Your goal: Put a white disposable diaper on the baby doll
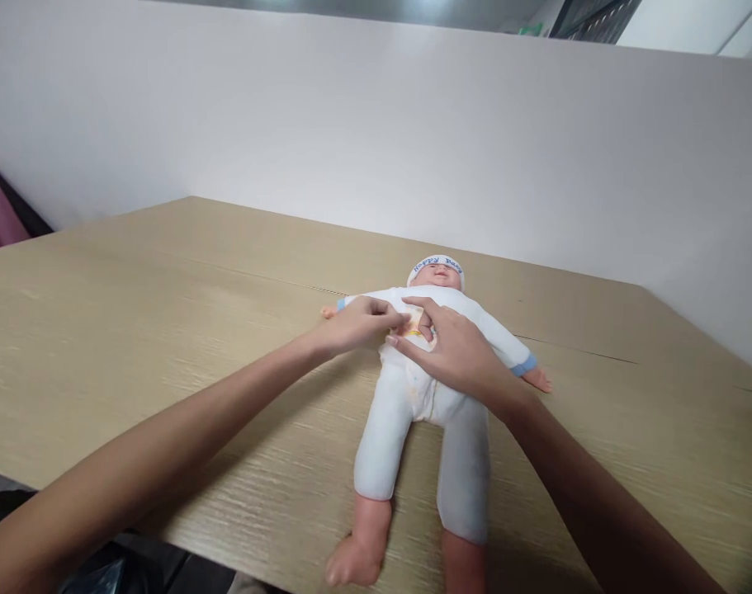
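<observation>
A baby doll (413, 412) lies on its back on the wooden table (165, 330), head away from me, feet at the near edge. It wears a white suit with blue cuffs and a white headband (436, 266) with blue lettering. My left hand (357, 323) pinches the white cloth at the doll's chest. My right hand (453, 351) rests on the belly, its fingers closed on the cloth beside the left hand. A small yellow patch (414, 330) shows between the two hands.
A white partition wall (413, 148) rises behind the table's far edge. A pink and dark object (1, 216) shows at the far left. Dark things lie below the table's near edge (103, 573).
</observation>
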A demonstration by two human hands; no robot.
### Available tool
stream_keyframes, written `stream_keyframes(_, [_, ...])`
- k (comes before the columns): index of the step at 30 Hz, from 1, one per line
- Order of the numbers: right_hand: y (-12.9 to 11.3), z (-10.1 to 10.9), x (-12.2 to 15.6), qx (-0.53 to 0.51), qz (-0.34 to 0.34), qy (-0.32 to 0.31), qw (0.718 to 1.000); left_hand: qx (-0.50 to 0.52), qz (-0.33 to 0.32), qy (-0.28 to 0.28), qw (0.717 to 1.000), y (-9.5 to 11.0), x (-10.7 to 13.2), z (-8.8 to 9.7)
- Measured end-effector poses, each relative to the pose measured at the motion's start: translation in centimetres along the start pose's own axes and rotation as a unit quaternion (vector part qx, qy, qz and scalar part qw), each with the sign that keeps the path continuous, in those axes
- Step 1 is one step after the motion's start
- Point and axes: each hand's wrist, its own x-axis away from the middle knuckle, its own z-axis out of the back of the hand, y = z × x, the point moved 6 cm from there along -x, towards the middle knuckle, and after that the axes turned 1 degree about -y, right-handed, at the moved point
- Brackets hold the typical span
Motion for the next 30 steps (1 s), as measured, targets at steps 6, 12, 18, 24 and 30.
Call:
stream_keyframes(6, [0.9,0.2,-0.2,-0.054,-0.036,0.03,0.997,0.077,-0.077,0.051,0.993,-0.3,-1.6,-2.8])
stream_keyframes(12, [2.0,-0.1,-0.4,-0.053,-0.033,0.07,0.996,0.012,-0.131,0.106,0.986,-3.5,-1.6,-1.9])
stream_keyframes(18, [1.9,0.4,-0.8,-0.02,0.03,0.136,0.99,-0.032,-0.117,0.149,0.981,-4.0,-2.0,-1.3])
stream_keyframes(24, [-2.2,3.3,6.2,-0.061,0.092,0.17,0.979,-0.142,-0.222,0.206,0.942,1.3,5.7,-1.7])
stream_keyframes(30, [-1.8,0.6,14.2,-0.081,0.071,-0.024,0.994,-0.272,-0.261,-0.161,0.912,2.3,11.4,-7.5])
